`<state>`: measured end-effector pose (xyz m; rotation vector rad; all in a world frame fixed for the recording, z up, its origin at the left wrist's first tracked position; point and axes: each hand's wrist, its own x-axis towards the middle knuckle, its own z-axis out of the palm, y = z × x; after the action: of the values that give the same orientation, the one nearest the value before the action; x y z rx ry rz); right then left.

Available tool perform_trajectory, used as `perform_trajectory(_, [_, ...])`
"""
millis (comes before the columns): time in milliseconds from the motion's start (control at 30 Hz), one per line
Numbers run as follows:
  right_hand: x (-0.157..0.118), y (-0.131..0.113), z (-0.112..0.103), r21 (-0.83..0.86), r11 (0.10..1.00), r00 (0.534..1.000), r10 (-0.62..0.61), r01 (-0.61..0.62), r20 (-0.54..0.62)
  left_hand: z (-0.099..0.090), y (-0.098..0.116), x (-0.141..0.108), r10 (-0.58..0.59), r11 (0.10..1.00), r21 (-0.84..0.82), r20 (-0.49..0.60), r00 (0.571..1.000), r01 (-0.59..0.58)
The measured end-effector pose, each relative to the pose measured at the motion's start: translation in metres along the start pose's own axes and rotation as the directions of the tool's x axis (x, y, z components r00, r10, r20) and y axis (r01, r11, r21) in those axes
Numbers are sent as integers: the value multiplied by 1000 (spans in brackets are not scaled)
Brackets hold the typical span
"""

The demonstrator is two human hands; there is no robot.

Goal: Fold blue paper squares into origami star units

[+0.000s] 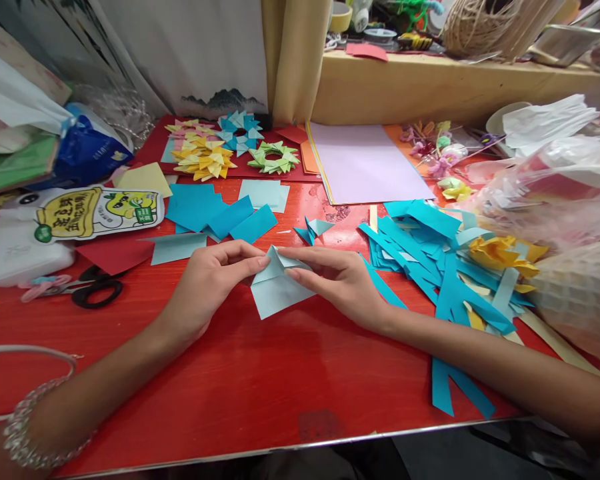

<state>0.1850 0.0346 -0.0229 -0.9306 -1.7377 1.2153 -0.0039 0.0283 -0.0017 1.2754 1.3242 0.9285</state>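
Observation:
A pale blue sheet of origami paper (281,293), with a folded peak at its top, is held between both hands just above the red table. My left hand (205,283) pinches its upper left edge between thumb and fingers. On the other side, my right hand (343,280) grips the upper right part, thumb in front and fingers behind. Right behind the paper lies a small folded blue piece (313,230). Blue paper rectangles (230,217) and a creased pale blue sheet (179,248) rest to the left of it.
Finished paper rings (274,159) sit at the back. Black-handled scissors (97,293) and a yellow-labelled pouch (100,213) lie left. Blue paper strips (420,247) are heaped right, beside plastic bags (560,180). A lilac sheet stack (365,163) lies behind. The table's front edge (260,455) is near.

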Motion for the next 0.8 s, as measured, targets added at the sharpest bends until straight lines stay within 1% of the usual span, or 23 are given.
perform_trajectory(167, [4,3,0,130,989,996,83,-78,-38,0,0,0,45,992,121,29,999,-48])
perform_trajectory(267, [8,6,0,181,974,991,135,-134,6,-1,1,-1,89,977,192,44,995,-95])
perform_trajectory(367, [10,8,1,280,944,985,171,-173,31,-2,2,0,121,959,251,72,990,-136])
perform_trajectory(433, [11,8,1,317,924,977,200,-215,79,-3,2,0,135,947,281,84,987,-154])
perform_trajectory(500, [11,8,1,294,921,964,216,-254,156,-4,2,1,146,939,304,75,986,-162])
perform_trajectory(567, [12,9,1,259,928,955,220,-267,198,-4,2,1,150,936,313,55,987,-160])
perform_trajectory(667, [12,11,0,249,928,951,231,-279,205,-4,2,1,153,930,332,40,987,-158])
perform_trajectory(800, [12,11,-1,258,920,942,235,-295,239,-3,1,1,151,897,411,59,987,-162])
